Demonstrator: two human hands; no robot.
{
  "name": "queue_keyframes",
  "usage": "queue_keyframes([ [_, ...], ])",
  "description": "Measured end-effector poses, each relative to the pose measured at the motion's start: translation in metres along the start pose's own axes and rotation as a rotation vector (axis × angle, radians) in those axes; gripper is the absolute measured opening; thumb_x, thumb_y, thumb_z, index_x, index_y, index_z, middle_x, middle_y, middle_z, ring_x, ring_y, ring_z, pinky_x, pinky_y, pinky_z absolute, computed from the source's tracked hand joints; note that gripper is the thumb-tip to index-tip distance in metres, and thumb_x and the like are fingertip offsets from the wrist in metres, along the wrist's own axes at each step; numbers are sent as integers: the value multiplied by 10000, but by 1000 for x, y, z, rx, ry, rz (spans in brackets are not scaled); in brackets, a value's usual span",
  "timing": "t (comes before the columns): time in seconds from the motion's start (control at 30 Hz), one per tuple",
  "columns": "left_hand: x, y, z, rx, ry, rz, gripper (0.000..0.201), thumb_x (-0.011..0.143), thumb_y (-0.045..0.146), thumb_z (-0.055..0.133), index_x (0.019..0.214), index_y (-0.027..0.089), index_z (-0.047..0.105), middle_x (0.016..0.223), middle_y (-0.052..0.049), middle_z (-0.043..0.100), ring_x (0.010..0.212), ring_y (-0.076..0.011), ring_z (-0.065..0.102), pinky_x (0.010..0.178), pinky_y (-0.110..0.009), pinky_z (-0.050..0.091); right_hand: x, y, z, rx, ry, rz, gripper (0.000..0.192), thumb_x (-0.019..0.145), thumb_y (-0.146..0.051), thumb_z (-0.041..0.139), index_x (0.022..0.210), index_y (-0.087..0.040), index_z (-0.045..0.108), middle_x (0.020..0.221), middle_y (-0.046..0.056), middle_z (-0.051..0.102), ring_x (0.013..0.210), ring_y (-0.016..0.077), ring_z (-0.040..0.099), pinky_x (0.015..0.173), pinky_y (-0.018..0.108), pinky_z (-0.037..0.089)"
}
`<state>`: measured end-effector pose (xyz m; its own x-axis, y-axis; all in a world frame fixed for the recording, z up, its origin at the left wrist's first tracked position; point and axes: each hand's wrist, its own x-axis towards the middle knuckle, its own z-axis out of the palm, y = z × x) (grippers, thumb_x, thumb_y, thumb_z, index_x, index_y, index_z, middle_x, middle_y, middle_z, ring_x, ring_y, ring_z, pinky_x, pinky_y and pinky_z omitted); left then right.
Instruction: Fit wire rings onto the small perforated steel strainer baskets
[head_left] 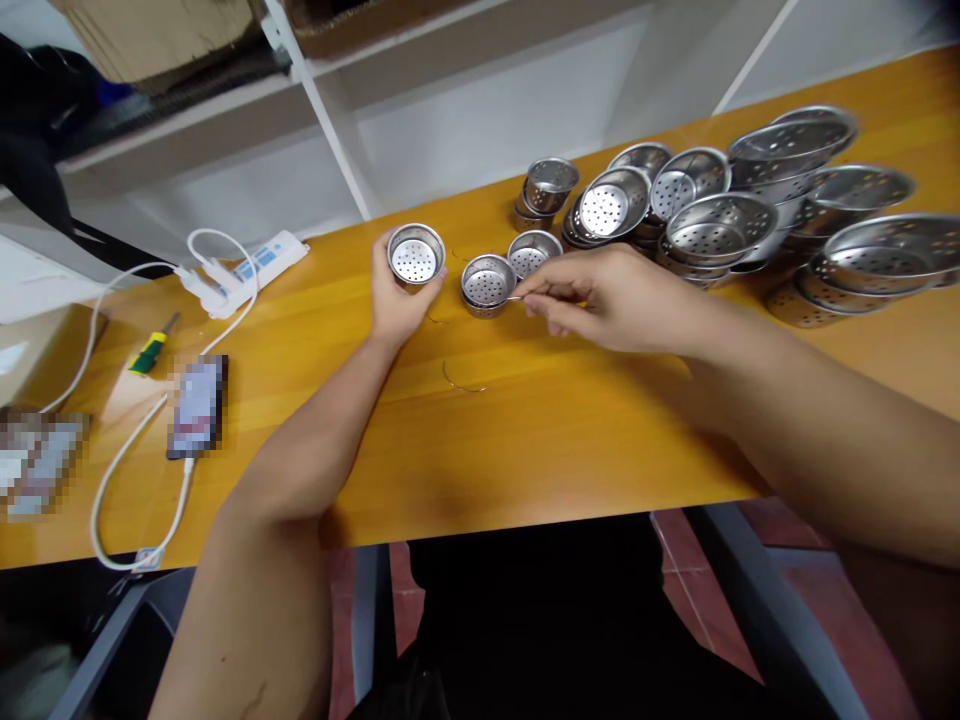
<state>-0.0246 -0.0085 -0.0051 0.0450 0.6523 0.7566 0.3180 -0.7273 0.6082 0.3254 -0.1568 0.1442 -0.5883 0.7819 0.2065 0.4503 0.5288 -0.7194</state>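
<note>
My left hand (395, 308) is wrapped round a small perforated metal cup (416, 260), held with its opening up. My right hand (611, 300) is closed in a pinch, with what looks like a thin metal wire (514, 297) at its fingertips. That tip is right beside the rim of another perforated cup (486, 284), which seems stacked on one more. Just behind the right fingers sits a similar small cup (532, 255). A curved piece of wire (463, 386) lies on the table in front of the cups, and further thin strands lie near the left hand.
Stacks of larger perforated metal cups (720, 235) crowd the right side of the wooden table (450, 470). At the left are a power strip (259, 270) with white cables, a phone (199, 405) and a green-yellow screwdriver (152, 348). White shelving (480, 110) rises behind the table.
</note>
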Motion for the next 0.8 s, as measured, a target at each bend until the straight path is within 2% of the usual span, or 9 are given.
queue_keyframes([
  [0.1, -5, 29, 5, -14, -46, 35, 1012, 970, 929, 952, 1677, 330, 547, 1626, -139, 711, 1620, -406, 745, 1537, -675, 528, -3, -6, 17, 134, 127, 42, 345, 1225, -649, 733, 1199, -313, 810, 933, 70, 792, 767, 284, 698, 797, 514, 601],
  [0.2, -11, 59, 13, -63, -128, 43, 987, 958, 899, 988, 1654, 327, 583, 1600, -141, 732, 1611, -426, 760, 1513, -713, 561, -5, 0, 26, 174, 217, 75, 361, 1245, -663, 687, 1250, -320, 799, 957, 80, 789, 755, 290, 674, 748, 506, 597],
  [0.33, -19, 88, 23, -125, -177, 45, 977, 937, 915, 997, 1640, 344, 630, 1556, -126, 743, 1580, -423, 786, 1453, -709, 622, -5, 12, 28, 141, 357, 48, 393, 1240, -684, 683, 1318, -317, 802, 825, 42, 660, 728, 291, 613, 692, 466, 533],
  [0.43, -24, 99, 26, -152, -186, 62, 947, 961, 911, 974, 1649, 360, 628, 1555, -111, 743, 1557, -397, 800, 1411, -660, 660, -4, 14, 32, 138, 430, -6, 396, 1232, -722, 709, 1282, -344, 814, 793, 10, 557, 696, 263, 506, 659, 435, 473],
  [0.57, -28, 109, 28, -213, -264, 47, 952, 964, 864, 999, 1669, 373, 589, 1550, -106, 765, 1492, -361, 830, 1328, -585, 715, -5, 11, 39, 195, 468, -78, 386, 1230, -681, 742, 1307, -315, 837, 773, -10, 515, 664, 230, 466, 648, 415, 451],
  [0.7, -32, 114, 33, -293, -347, 62, 940, 966, 815, 1023, 1661, 369, 574, 1562, -111, 787, 1447, -350, 853, 1264, -561, 747, -8, 5, 40, 124, 413, -24, 394, 1239, -615, 697, 1443, -316, 852, 825, 22, 597, 710, 257, 539, 698, 443, 525],
  [0.8, -33, 116, 36, -313, -368, 97, 922, 986, 799, 1008, 1675, 372, 567, 1600, -116, 781, 1486, -361, 846, 1280, -580, 742, -10, 2, 38, 49, 368, 22, 375, 1234, -572, 686, 1430, -310, 868, 865, 48, 657, 767, 282, 600, 756, 467, 567],
])
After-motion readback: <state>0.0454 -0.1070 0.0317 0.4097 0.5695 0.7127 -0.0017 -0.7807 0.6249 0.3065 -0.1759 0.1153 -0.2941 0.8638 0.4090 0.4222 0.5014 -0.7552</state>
